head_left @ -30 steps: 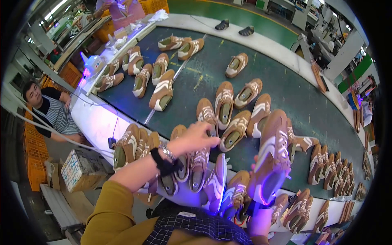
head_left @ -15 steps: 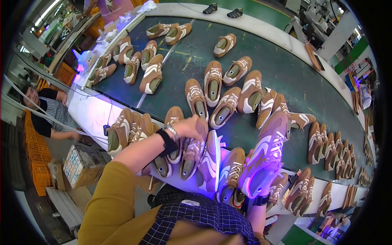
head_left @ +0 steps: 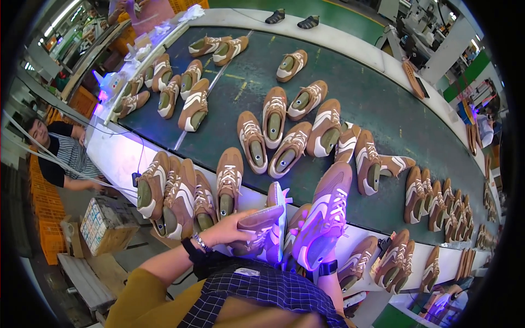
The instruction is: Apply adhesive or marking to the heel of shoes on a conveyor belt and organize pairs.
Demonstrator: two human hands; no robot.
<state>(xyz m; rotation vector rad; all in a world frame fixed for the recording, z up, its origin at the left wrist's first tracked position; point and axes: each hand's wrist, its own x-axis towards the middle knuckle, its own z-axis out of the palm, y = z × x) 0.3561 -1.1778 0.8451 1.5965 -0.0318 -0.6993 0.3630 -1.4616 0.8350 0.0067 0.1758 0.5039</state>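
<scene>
My left hand (head_left: 232, 229) is closed on a brown sneaker (head_left: 252, 235) with white stripes, tilted close to my apron. Purple light falls on it. My right hand (head_left: 299, 228) grips another brown sneaker (head_left: 328, 205), held up with its toe pointing away and its opening toward me; the shoe hides most of that hand. Between the two, a sneaker (head_left: 278, 199) stands on edge, its pale sole turned right. Another sneaker (head_left: 228, 177) rests beyond my left hand, and several more, such as a brown sneaker (head_left: 153, 183), line the near ledge to the left.
Many similar sneakers (head_left: 274, 115) lie on the dark green conveyor belt (head_left: 229, 117). More sneakers (head_left: 358, 259) stand along the near ledge at right. Two dark shoes (head_left: 308, 22) sit on the far ledge. A person (head_left: 68, 153) is at the left, near orange crates (head_left: 48, 218) and a box (head_left: 106, 224).
My left hand has drawn its sneaker toward me and tipped it over. The sneaker in my right hand has shifted left and slightly down.
</scene>
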